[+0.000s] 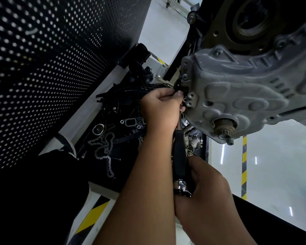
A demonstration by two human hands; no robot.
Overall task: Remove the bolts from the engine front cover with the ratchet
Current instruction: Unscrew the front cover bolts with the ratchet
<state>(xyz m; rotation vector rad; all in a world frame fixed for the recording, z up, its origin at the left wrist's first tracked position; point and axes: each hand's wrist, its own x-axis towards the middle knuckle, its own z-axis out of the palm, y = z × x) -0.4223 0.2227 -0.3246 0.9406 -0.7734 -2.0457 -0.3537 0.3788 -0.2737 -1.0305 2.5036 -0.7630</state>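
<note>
The engine front cover (237, 96) is a grey cast-metal piece with a rough, grainy skin, rounded bosses and ribbing, and a splined rusty shaft stub (223, 127) poking out low on its face. At the cover's left edge the ratchet (179, 152) runs down and away from it, with a black handle and a chrome knob at the end; its head is hidden behind the left hand (162, 110), so I cannot tell which bolt it sits on. That hand is curled at the cover's edge, thumb and fingertips pinching the tool's head end against the flange. The right hand (204, 190), below the cover, grips the handle. To do this step well, it seems wise to keep the head pressed square on the bolt with the left hand while swinging the handle in short, steady arcs, so the socket does not slip. Left of the cover lie a metal chain (104, 151) and black plastic parts (131, 92) on a dark tray.
</note>
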